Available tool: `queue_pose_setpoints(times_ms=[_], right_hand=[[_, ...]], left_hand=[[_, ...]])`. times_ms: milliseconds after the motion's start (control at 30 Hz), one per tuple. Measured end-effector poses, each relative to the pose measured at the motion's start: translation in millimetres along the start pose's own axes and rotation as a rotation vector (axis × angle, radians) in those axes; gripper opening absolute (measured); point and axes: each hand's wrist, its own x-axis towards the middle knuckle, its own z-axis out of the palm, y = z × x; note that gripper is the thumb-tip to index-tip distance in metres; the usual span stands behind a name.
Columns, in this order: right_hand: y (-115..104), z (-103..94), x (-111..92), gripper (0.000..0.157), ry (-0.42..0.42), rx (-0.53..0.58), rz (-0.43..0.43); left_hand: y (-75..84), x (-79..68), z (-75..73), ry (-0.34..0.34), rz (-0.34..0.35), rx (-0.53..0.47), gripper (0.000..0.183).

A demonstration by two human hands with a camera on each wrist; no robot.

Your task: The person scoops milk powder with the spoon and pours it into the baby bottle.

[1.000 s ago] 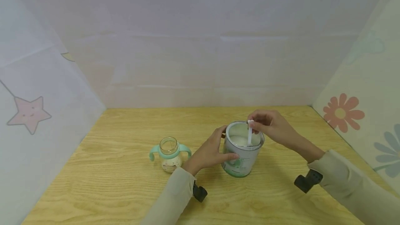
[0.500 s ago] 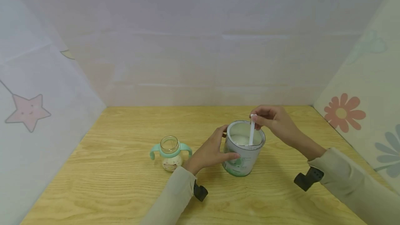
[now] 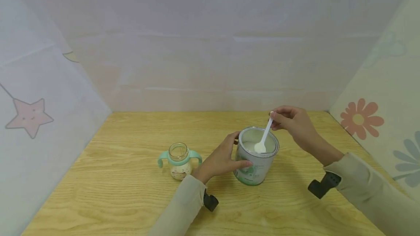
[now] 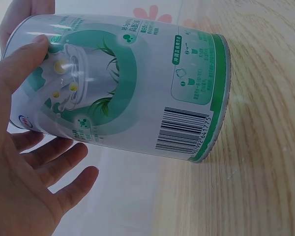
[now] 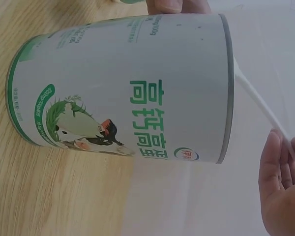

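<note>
A milk powder tin, white and green and without a lid, stands on the table in the head view. My left hand holds its left side, thumb across the front and fingers round toward the back. Between thumb and fingers, my right hand pinches the handle end of a white measuring spoon. The spoon slants down into the tin, its bowl heaped with pale powder just inside the rim. The right wrist view shows the spoon's handle rising past the tin's rim; its bowl is hidden there.
Left of the tin stands a baby bottle with mint-green handles, an open top and pale contents. The wooden table meets printed cloth walls at the back and both sides.
My right hand has moved up and to the right, tilting the spoon and lifting its loaded bowl into sight. The left hand and the tin stay almost where they were.
</note>
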Motion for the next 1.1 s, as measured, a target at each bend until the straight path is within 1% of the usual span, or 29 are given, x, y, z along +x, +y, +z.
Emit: queue_pose_setpoints(times_ms=[133,433,700,867,1100], right_hand=[[0.8,-3.0,1.1,0.01,0.022,0.038,0.043],[2.4,-7.7,1.7,0.011,0.048,0.165,0.142],[3.4,-10.3,-0.7,0.016,0.046,0.295,0.232],[1.1,-9.6,-2.8,0.018,0.045,0.331,0.282],[-1.1,-7.6,-4.7,0.019,0.047,0.36,0.317]], left_hand=[[-0.1,-0.2,0.1,0.002,-0.001,0.013,0.089],[-0.9,-1.1,-0.2,-0.003,0.004,0.017,0.088],[1.4,-1.7,-2.5,-0.009,0.01,0.02,0.089],[4.1,-2.6,-6.3,-0.001,0.022,0.029,0.089],[6.8,-4.7,-14.0,0.004,-0.01,0.062,0.089]])
